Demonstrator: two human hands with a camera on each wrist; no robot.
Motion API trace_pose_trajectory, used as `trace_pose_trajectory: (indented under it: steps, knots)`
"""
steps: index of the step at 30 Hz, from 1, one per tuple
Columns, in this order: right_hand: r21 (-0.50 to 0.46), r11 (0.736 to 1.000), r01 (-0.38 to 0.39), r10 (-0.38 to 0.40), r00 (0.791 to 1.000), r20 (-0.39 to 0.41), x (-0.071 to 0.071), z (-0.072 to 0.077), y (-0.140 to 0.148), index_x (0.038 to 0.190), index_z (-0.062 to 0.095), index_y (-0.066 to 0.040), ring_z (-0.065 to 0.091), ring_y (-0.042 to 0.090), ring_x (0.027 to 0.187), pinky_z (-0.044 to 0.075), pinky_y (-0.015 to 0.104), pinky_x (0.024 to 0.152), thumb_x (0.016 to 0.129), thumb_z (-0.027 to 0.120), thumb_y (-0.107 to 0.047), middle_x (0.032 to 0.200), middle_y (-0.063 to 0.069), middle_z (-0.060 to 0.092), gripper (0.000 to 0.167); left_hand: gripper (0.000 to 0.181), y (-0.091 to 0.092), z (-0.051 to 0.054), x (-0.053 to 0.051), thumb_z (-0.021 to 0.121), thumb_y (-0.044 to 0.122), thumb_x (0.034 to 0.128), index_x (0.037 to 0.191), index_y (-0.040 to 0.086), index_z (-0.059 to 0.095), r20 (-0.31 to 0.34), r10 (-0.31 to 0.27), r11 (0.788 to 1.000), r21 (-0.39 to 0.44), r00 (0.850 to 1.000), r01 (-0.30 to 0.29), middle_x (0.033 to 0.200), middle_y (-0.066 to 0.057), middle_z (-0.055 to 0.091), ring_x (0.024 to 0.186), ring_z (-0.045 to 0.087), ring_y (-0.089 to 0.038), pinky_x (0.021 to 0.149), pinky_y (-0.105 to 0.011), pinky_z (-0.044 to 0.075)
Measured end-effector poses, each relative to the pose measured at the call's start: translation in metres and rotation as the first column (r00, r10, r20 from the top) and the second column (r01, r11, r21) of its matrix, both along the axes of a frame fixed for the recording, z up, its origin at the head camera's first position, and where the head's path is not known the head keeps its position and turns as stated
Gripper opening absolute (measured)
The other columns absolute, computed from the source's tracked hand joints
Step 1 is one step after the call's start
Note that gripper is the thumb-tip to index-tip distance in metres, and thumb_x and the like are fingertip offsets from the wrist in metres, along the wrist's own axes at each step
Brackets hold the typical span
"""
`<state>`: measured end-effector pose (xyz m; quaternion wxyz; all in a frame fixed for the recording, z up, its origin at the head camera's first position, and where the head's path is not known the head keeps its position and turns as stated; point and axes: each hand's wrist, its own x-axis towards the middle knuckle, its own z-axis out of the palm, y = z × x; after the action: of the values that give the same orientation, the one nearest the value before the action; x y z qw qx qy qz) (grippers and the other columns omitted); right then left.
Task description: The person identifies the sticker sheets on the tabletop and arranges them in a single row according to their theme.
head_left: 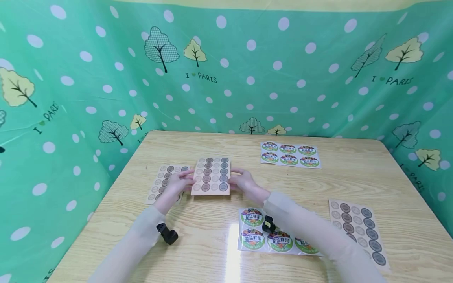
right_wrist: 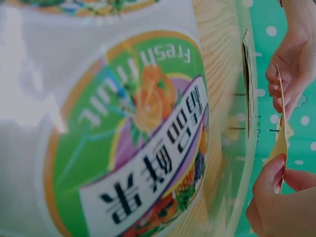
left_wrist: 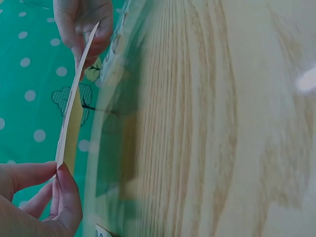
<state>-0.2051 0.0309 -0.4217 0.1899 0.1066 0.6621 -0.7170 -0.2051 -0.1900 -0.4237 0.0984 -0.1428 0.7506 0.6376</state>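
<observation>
Left of centre above the wooden worktop, a person's left hand and right hand pinch opposite edges of a round-sticker sheet between thumb and fingers. A fruit-sticker sheet lies near the far edge.

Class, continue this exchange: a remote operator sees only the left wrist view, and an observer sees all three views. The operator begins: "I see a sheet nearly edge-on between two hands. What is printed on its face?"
Observer: In the head view, the held sheet shows four columns of round labels, alternately pale and dark.

Operator: What lies on the table near the right sleeve, on the person's side?

Observer: A fruit-label sheet lies on the table, partly hidden by the right sleeve.

Operator: Anything further to the right?

Observer: Yes, another sheet of round labels, also partly hidden by that sleeve.
</observation>
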Motion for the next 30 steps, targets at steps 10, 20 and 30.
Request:
trace_pose_trajectory:
  steps: [10, 20, 30]
  knots:
    - [0.008, 1.000, -0.007, 0.007, 1.000, 0.027, 0.004, -0.004, -0.008, 0.128, 0.042, -0.004, 0.060, 0.017, 0.069, 0.052, 0.031, 0.073, 0.076, 0.056, 0.010, 0.104, 0.021, 0.060, 0.056, 0.049, -0.020, -0.037, -0.013, 0.062, 0.000, 0.0730, 0.119, 0.013, 0.054, -0.002, 0.029, 0.999, -0.043, 1.000, -0.029, 0.095, -0.008, 0.059, 0.072, 0.058, -0.012, 0.066, -0.027, 0.052]
    - [-0.019, 0.999, -0.051, 0.052, 0.998, 0.027, 0.008, -0.008, -0.012, 0.128, 0.040, -0.002, 0.060, 0.017, 0.068, 0.053, 0.030, 0.072, 0.075, 0.055, 0.011, 0.102, 0.022, 0.060, 0.057, 0.049, -0.028, -0.036, -0.007, 0.062, 0.000, 0.0735, 0.121, 0.009, 0.052, 0.018, 0.002, 0.998, -0.065, 1.000, -0.001, 0.093, -0.006, 0.059, 0.066, 0.058, -0.009, 0.059, -0.022, 0.051]
    - [-0.023, 0.998, -0.063, 0.064, 0.996, 0.058, 0.009, -0.010, -0.019, 0.129, 0.039, -0.001, 0.059, 0.016, 0.064, 0.053, 0.031, 0.070, 0.075, 0.055, 0.011, 0.100, 0.021, 0.060, 0.058, 0.049, -0.027, -0.016, 0.006, 0.062, 0.001, 0.0746, 0.122, 0.006, 0.050, 0.063, -0.019, 0.994, -0.104, 0.998, 0.025, 0.093, -0.006, 0.060, 0.066, 0.058, -0.008, 0.062, -0.022, 0.052]
